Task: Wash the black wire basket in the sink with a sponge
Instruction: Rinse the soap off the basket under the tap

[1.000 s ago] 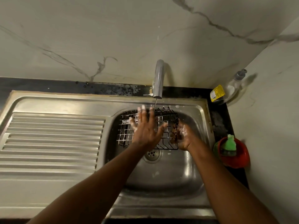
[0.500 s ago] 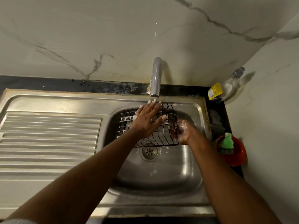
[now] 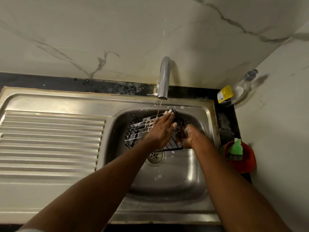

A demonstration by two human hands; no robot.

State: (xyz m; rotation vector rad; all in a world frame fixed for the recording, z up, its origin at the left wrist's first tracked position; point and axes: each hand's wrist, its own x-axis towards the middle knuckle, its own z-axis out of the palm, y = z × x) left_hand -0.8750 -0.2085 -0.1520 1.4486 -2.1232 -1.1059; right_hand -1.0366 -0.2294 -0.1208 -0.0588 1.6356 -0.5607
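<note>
In the steel sink (image 3: 175, 178), our left hand (image 3: 161, 130) lies flat, fingers straight and together, on the tilted black wire basket (image 3: 138, 131); our soapy right hand (image 3: 189, 136) grips its right end, fingers curled.

The wire basket (image 3: 142, 131) is black, a grid of thin bars flecked with white foam. The sink (image 3: 192, 173), its ribbed drainboard (image 3: 50, 139) and the tap (image 3: 163, 77) are dull silver. The wall (image 3: 117, 39) is off-white marble with grey veins, and the counter strip (image 3: 50, 81) is black, mottled white. The sponge (image 3: 237, 146) is green, its bowl (image 3: 247, 158) red, and the clear bottle's label (image 3: 224, 94) yellow.
</note>
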